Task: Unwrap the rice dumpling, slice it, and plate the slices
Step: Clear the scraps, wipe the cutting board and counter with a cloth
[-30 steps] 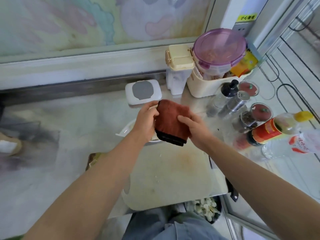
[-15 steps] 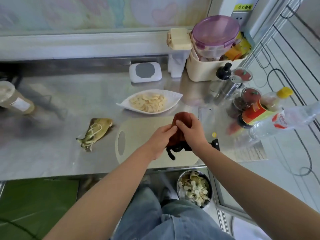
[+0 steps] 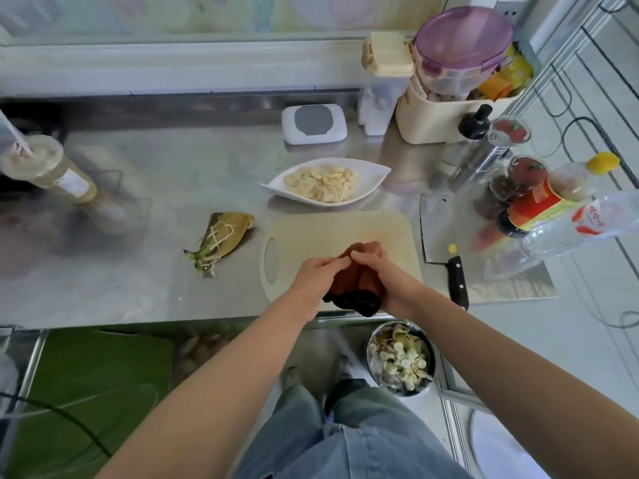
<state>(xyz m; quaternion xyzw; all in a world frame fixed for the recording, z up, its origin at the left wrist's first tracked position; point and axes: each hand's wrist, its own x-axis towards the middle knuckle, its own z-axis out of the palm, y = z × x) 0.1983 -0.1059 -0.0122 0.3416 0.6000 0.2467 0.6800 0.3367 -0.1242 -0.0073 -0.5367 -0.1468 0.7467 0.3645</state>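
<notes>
Nearest, the left hand (image 3: 316, 276) and right hand (image 3: 383, 271) both grip a bunched red-brown cloth (image 3: 352, 281) above the cutting board (image 3: 345, 233). Left of the board, the rice dumpling (image 3: 221, 238) lies still wrapped and tied on the desk (image 3: 138, 288). Farther back, a white plate (image 3: 375, 174) holds pale slices, possibly banana.

Wipes box (image 3: 314, 123) nr back wall, drink cup (image 3: 48, 167) left.

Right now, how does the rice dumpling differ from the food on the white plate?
The rice dumpling is whole, leaf-wrapped and string-tied; the plated slices are bare, pale rounds. The dumpling lies on the counter left of the cutting board; the slices sit behind the board. Neither is being touched.
</notes>
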